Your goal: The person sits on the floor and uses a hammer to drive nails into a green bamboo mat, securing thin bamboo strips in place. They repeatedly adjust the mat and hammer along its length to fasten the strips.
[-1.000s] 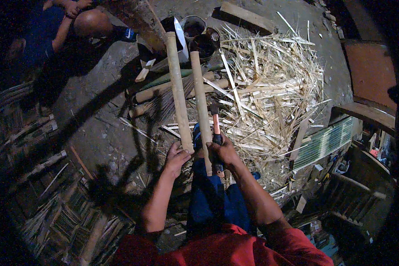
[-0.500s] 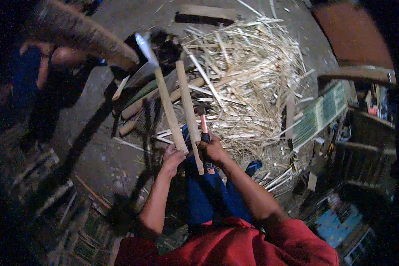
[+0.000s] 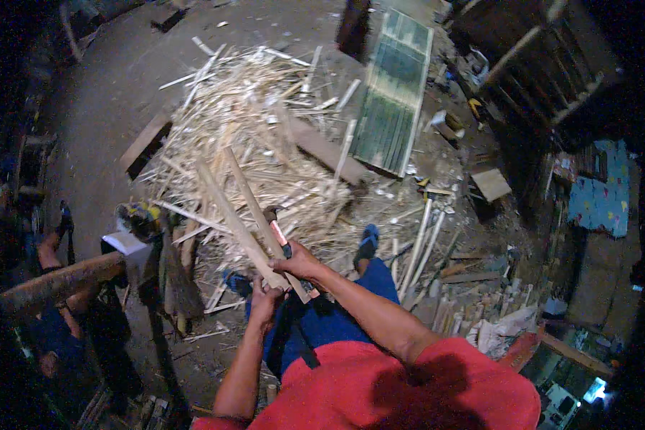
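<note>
My left hand (image 3: pixel 266 295) is closed around the near end of a pale wooden strip (image 3: pixel 226 208). My right hand (image 3: pixel 299 264) grips a hammer (image 3: pixel 278 231) with an orange and black handle, its dark head pointing away from me. A second wooden strip (image 3: pixel 245 183) is held in that same hand, alongside the hammer. Both strips slant away to the left, side by side, their near ends close together above my lap. Beneath their far ends lies a large heap of pale split shavings and slivers (image 3: pixel 244 100).
A slatted green panel (image 3: pixel 387 107) lies beyond the heap, right of a brown plank (image 3: pixel 326 150). To the left, a thick wooden beam (image 3: pixel 64 279) juts out near another person's leg (image 3: pixel 50 251). Several loose sticks (image 3: pixel 419 244) lie right of my foot, and a dark slatted wooden frame (image 3: pixel 537 64) stands far right.
My view has turned to the right, so the heap sits further left. The two strips now tilt leftward, and my hands have come closer together. Both hands keep their holds.
</note>
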`<act>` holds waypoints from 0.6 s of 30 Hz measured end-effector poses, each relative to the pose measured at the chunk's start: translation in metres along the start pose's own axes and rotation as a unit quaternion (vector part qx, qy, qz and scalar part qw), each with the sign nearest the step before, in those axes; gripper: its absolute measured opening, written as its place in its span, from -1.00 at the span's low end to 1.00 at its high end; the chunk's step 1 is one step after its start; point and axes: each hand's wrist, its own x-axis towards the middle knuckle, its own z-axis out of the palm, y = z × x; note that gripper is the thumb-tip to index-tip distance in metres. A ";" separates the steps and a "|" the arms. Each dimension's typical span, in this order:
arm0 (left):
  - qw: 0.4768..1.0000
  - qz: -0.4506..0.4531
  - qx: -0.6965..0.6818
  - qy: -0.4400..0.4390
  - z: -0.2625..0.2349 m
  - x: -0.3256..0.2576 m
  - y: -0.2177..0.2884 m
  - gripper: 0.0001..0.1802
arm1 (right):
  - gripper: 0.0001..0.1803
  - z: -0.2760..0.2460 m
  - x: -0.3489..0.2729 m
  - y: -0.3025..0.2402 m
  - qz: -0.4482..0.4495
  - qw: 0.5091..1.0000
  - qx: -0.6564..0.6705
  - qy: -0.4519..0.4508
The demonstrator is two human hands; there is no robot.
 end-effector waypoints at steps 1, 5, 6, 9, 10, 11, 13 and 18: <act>0.996 0.001 0.088 -0.001 0.050 0.002 -0.004 -0.27 | -0.29 -0.049 -0.013 0.003 0.018 1.000 0.002 -0.001; 0.978 0.086 0.178 -0.063 0.244 0.017 -0.038 -0.23 | -0.18 -0.230 -0.051 0.029 0.048 0.993 -0.048 0.100; 0.974 0.084 0.184 -0.097 0.284 0.024 -0.043 -0.22 | -0.20 -0.267 -0.056 0.038 0.061 0.987 -0.058 0.137; 0.912 0.235 0.289 -0.172 0.384 0.049 -0.036 -0.28 | -0.34 -0.366 -0.065 0.062 0.049 0.970 0.010 0.237; 0.890 0.238 0.327 -0.210 0.404 0.054 -0.025 -0.32 | -0.38 -0.393 -0.066 0.066 0.072 0.960 0.049 0.265; 0.873 0.201 0.375 -0.239 0.423 0.062 -0.010 -0.36 | -0.47 -0.421 -0.066 0.067 0.095 0.953 0.011 0.288; 0.848 0.176 0.412 -0.282 0.460 0.076 0.020 -0.48 | -0.49 -0.467 -0.062 0.062 0.097 0.939 0.106 0.311; 0.900 0.150 0.363 -0.191 0.530 0.117 0.075 -0.58 | -0.37 -0.588 -0.038 0.033 0.156 0.931 0.145 0.295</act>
